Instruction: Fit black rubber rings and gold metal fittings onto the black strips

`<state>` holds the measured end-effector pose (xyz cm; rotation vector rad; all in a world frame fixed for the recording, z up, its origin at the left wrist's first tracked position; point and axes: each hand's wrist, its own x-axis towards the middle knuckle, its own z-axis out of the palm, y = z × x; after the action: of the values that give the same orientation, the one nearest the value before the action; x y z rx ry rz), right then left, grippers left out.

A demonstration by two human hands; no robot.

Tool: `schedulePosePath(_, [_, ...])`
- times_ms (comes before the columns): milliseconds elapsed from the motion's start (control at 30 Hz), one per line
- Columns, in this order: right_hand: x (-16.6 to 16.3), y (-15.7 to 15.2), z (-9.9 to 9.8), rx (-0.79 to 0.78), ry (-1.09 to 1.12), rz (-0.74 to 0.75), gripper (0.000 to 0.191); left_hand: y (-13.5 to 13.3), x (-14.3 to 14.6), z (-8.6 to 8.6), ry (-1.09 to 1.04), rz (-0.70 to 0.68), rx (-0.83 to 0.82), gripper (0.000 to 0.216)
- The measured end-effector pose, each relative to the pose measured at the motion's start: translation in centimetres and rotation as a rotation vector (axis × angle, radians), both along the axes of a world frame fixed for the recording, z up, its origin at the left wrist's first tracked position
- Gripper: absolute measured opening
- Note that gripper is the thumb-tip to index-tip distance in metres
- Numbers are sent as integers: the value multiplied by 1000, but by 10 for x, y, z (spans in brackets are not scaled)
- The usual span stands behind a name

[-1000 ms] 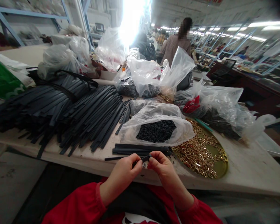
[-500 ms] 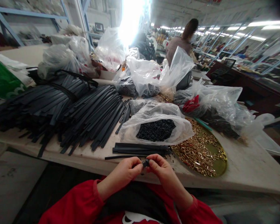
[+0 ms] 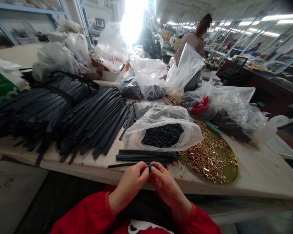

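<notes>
Near the table's front edge, my left hand (image 3: 131,182) and my right hand (image 3: 166,185) meet with fingertips almost touching. Both are closed in a pinch on a small dark strap piece (image 3: 150,167), mostly covered by the fingers. Just behind them lies a thin black strap (image 3: 119,165); whether it joins the held piece I cannot tell. A short stack of black straps (image 3: 139,155) rests beyond that. Farther back, an open clear plastic bag (image 3: 134,136) holds many small black loops (image 3: 162,135).
To the right, a round gold tray (image 3: 230,172) carries many gold metal buckles (image 3: 205,156). Large heaps of black straps (image 3: 95,120) cover the left of the table (image 3: 263,175). Stuffed plastic bags (image 3: 151,71) line the back. A person (image 3: 188,45) is farther off.
My hands have drawn closer together, the right one moving left, and the dark piece between them shows less. The view has shifted slightly. The person at the back leans more to the right.
</notes>
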<state>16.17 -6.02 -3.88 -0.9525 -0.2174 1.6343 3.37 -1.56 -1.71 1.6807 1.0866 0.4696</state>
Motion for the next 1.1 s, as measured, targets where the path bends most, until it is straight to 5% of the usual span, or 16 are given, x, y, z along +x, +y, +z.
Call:
schedulePosePath(167, [6, 0, 1, -36, -103, -44, 25, 1, -8, 7, -105, -54, -98, 21])
schedulePosePath(733, [-10, -17, 4, 62, -54, 23, 19, -16, -13, 4, -119, -2, 9, 16])
schedulePosePath(967, [3, -19, 4, 120, -282, 54, 35, -5, -16, 11, -22, -50, -149, 21])
schedulePosePath(1100, [5, -16, -1, 66, -297, 145, 28, -1, -15, 11, -8, -62, -150, 22])
